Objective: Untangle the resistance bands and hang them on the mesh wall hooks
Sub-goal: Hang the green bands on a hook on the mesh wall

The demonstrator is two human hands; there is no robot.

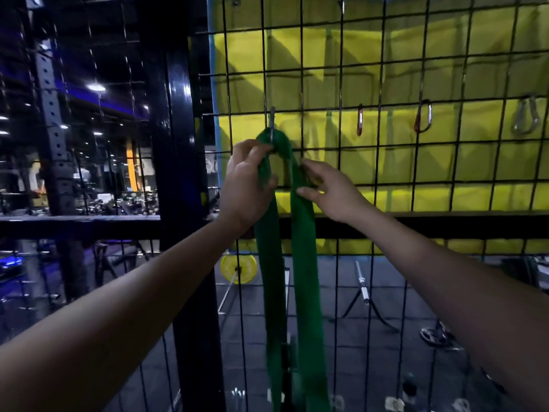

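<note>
Band: you see one wide green resistance band looped over a hook, its two flat strands hanging straight down, side by side.
Hook: a metal hook on the black mesh wall, left of centre.

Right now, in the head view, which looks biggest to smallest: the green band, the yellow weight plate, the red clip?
1. green band
2. yellow weight plate, though it lies farther off
3. red clip

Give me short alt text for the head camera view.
Two hands hold a green resistance band looped over a hook on a black mesh wall: left hand gripping one strand, right hand pinching the other.
</note>
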